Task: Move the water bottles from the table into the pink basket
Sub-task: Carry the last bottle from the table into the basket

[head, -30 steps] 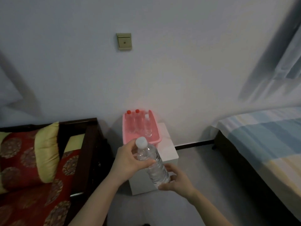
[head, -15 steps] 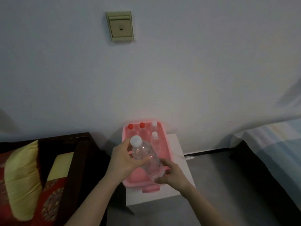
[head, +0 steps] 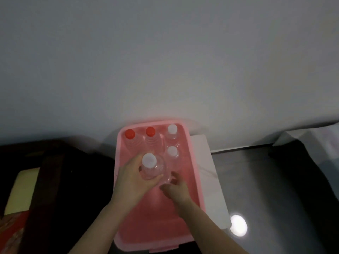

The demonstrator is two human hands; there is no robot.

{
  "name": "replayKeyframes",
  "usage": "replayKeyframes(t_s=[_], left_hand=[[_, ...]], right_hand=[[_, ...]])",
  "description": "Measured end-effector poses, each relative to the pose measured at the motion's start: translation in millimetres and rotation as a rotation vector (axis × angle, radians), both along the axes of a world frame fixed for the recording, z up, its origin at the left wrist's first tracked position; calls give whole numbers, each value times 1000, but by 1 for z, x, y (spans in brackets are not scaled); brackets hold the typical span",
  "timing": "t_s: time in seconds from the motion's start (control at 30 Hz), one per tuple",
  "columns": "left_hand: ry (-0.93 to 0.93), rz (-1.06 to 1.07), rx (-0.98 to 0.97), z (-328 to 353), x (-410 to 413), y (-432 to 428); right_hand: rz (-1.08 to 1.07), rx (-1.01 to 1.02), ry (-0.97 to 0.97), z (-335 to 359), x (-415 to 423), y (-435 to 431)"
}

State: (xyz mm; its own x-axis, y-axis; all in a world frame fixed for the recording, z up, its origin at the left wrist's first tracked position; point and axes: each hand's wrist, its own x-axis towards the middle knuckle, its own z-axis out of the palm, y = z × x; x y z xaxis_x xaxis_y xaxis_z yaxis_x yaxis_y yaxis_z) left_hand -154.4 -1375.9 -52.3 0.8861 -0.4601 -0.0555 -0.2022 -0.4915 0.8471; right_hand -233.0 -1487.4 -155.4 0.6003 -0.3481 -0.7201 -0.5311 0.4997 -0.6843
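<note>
A clear water bottle [head: 153, 168] with a white cap is held upright over the middle of the pink basket [head: 194, 171]. My left hand [head: 133, 180] wraps its upper body from the left. My right hand [head: 175, 189] touches its lower part from the right, fingers curled at the base. Two red-capped bottles [head: 130, 134] [head: 150, 131] stand along the basket's far wall. Two white-capped bottles [head: 172, 129] [head: 172, 151] stand at the far right of the basket.
The basket sits on a small white table [head: 211, 171] against a grey wall. A dark wooden sofa arm [head: 45, 189] with a yellow cushion [head: 20, 191] lies to the left. A bed edge [head: 311, 136] is at the right, with grey floor [head: 275, 198] between.
I have come closer and now look down into the basket. Both hands have carried the bottle forward over the basket's middle and turned it upright.
</note>
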Motion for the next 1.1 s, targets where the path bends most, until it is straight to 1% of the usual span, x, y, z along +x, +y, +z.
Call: replayKeyframes(t_s=[0.13, 0.17, 0.23, 0.3, 0.37, 0.53, 0.63, 0.8, 1.0, 1.1], left_hand=[[34, 9, 37, -42, 20, -5], [40, 14, 41, -49, 25, -4], [44, 2, 47, -67, 33, -2], [40, -13, 37, -79, 39, -2], [32, -23, 36, -87, 43, -3], [36, -70, 52, -99, 48, -11], [23, -95, 61, -102, 53, -18], [-19, -111, 50, -104, 63, -24], [-96, -157, 32, -109, 67, -23], [-81, -187, 8, -107, 71, -25]], right_hand=[[-291, 445, 38, -38, 21, 1], [-369, 524, 29, -44, 23, -1], [-524, 608, -4, -61, 27, -4], [-624, 636, -52, -74, 31, -4], [-661, 650, -96, -83, 34, 1], [-726, 641, -65, -91, 42, 5], [-784, 656, -88, -91, 45, 3], [-816, 725, -111, -91, 51, -1], [-812, 725, -122, -96, 50, 0], [-808, 721, -117, -96, 51, -2]])
